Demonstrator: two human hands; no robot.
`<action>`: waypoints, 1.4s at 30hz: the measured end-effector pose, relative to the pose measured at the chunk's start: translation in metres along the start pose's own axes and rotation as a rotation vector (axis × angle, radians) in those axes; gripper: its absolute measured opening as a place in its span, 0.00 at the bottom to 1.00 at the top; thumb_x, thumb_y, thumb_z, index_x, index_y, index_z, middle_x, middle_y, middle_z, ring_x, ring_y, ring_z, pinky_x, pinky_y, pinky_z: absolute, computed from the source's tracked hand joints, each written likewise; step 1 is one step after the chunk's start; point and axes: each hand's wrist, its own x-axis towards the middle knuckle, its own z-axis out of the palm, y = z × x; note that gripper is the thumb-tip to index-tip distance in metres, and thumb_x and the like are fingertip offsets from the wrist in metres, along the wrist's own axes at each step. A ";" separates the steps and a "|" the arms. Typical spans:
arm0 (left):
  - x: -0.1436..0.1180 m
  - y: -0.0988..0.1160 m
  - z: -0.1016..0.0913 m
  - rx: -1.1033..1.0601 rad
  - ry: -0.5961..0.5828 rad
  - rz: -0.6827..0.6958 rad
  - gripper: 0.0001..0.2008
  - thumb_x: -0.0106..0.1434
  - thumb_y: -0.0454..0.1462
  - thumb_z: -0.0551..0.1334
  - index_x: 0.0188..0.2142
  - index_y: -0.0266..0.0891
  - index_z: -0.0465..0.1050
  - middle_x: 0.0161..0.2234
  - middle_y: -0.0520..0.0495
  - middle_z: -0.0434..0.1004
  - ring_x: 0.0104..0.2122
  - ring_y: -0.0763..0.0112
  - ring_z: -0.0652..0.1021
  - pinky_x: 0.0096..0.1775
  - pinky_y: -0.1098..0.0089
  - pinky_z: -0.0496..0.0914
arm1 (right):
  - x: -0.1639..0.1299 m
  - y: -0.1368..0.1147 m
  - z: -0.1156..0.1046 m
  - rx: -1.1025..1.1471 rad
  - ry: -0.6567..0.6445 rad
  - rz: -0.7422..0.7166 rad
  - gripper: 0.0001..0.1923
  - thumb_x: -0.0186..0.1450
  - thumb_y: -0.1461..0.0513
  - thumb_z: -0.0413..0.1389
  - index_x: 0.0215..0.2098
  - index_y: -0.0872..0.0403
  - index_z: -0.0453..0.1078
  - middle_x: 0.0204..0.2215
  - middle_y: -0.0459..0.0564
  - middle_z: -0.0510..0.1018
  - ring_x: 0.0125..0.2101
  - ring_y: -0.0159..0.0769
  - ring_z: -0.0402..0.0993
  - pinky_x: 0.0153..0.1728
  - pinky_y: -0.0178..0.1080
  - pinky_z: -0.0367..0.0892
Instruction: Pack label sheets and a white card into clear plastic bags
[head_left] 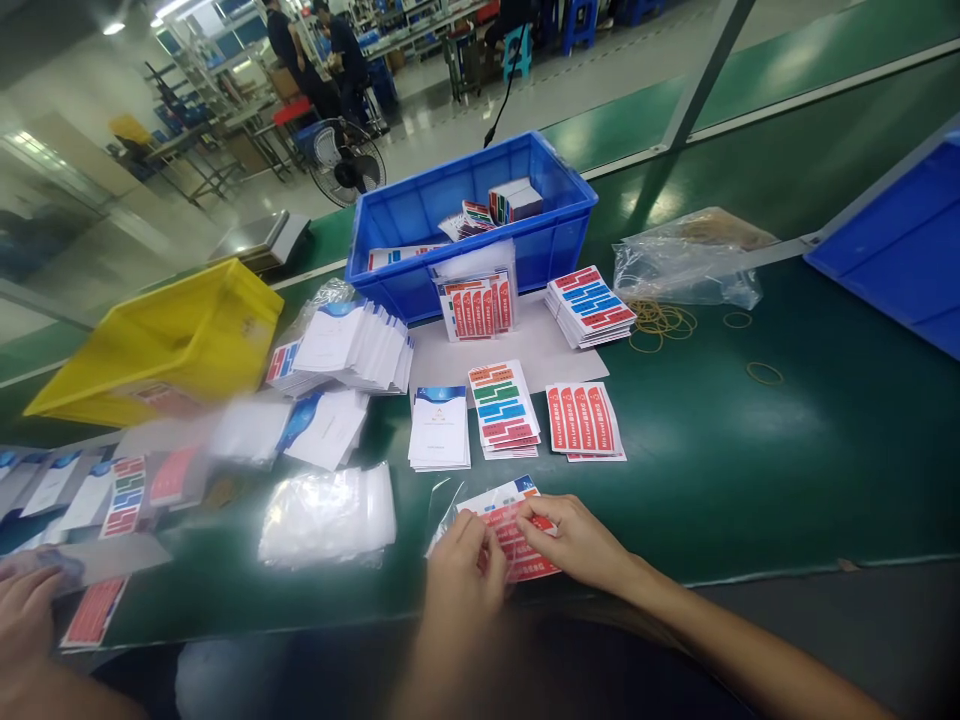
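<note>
Your left hand [463,570] and right hand [574,540] meet at the near edge of the green bench [787,460], fingers [536,512] pinched narrow on a red label sheet [517,545] that lies partly inside a clear plastic sleeve [450,505]; the sleeve's open mouth sits by your left fingertips. Just left of it you have a loose pile of empty clear sleeves [330,515]. Beyond your hands lie three low stacks side by side: white cards with blue corners [440,428], multicoloured label sheets [504,408] and red label sheets [583,420]. Behind them stands a blue crate [480,205] holding a few more label packs and a small box, with a bundled pack of red labels [476,305] leaning against its front wall. To your left a yellow bin [157,340] lies tilted; you cannot tell what is in it. On the right, a clear bag [686,260] rests beside scattered rubber bands [664,322]. Another person's hand [26,610] shows at the far left edge
</note>
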 end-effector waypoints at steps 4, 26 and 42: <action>0.004 -0.009 -0.029 0.065 0.164 -0.080 0.12 0.62 0.31 0.54 0.22 0.40 0.58 0.22 0.54 0.61 0.21 0.77 0.66 0.24 0.76 0.63 | -0.008 0.011 -0.006 0.026 0.039 0.040 0.12 0.67 0.59 0.49 0.31 0.54 0.71 0.29 0.48 0.78 0.31 0.36 0.74 0.33 0.34 0.67; 0.004 -0.017 0.024 0.197 0.173 0.003 0.11 0.62 0.30 0.52 0.24 0.41 0.58 0.25 0.52 0.60 0.24 0.75 0.66 0.25 0.75 0.62 | -0.049 0.016 -0.027 0.677 0.215 0.403 0.22 0.57 0.50 0.63 0.43 0.56 0.75 0.41 0.55 0.81 0.42 0.52 0.77 0.44 0.48 0.74; -0.002 -0.004 0.065 0.108 0.091 0.029 0.11 0.61 0.28 0.52 0.24 0.41 0.56 0.25 0.52 0.61 0.25 0.73 0.66 0.28 0.72 0.62 | -0.073 0.026 -0.022 0.936 0.041 0.594 0.29 0.56 0.44 0.61 0.42 0.60 0.75 0.39 0.59 0.81 0.41 0.55 0.77 0.46 0.55 0.70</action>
